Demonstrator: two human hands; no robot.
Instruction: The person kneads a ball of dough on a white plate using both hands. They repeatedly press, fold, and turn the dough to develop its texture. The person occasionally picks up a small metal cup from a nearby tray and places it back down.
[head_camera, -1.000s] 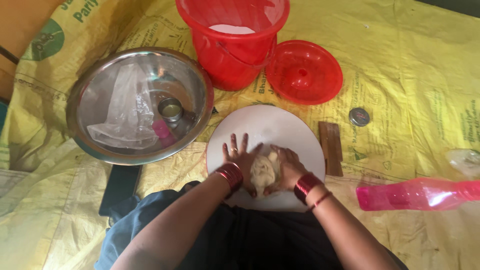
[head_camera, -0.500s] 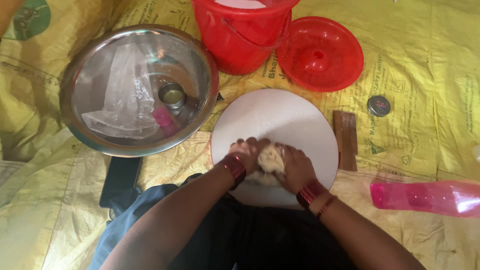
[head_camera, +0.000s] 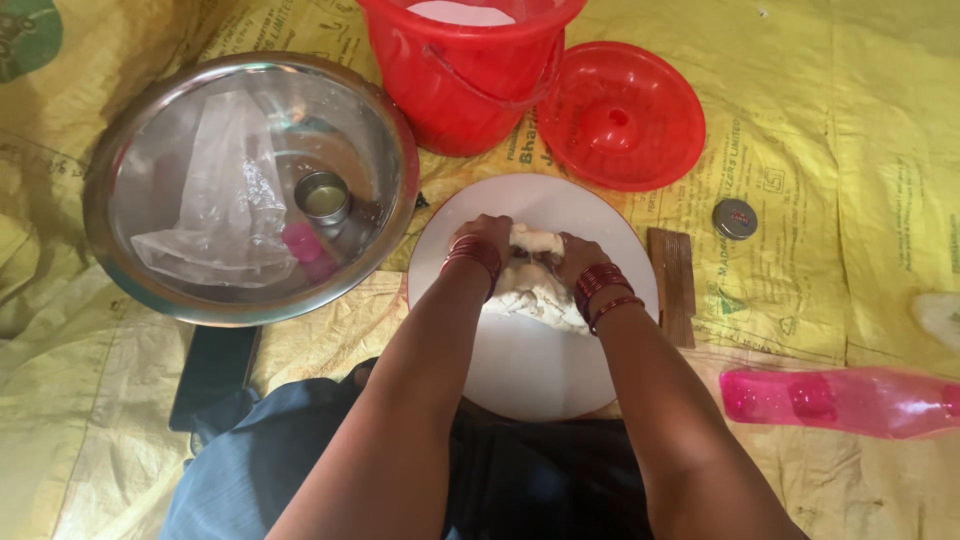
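From the head camera, both hands press down on a lump of pale dough (head_camera: 535, 285) lying on a round white board (head_camera: 530, 370). The left hand (head_camera: 487, 235) is curled into a fist against the dough's left side, and the right hand (head_camera: 578, 258) is curled likewise on its right, red bangles at each wrist. Left of the board sits a wide steel bowl (head_camera: 390, 160) holding a clear plastic bag (head_camera: 225, 200) and a small steel cup (head_camera: 323, 196). Beyond the board stand a red bucket (head_camera: 465, 75) and its red lid (head_camera: 620, 115); a pink bottle (head_camera: 835, 400) lies at right.
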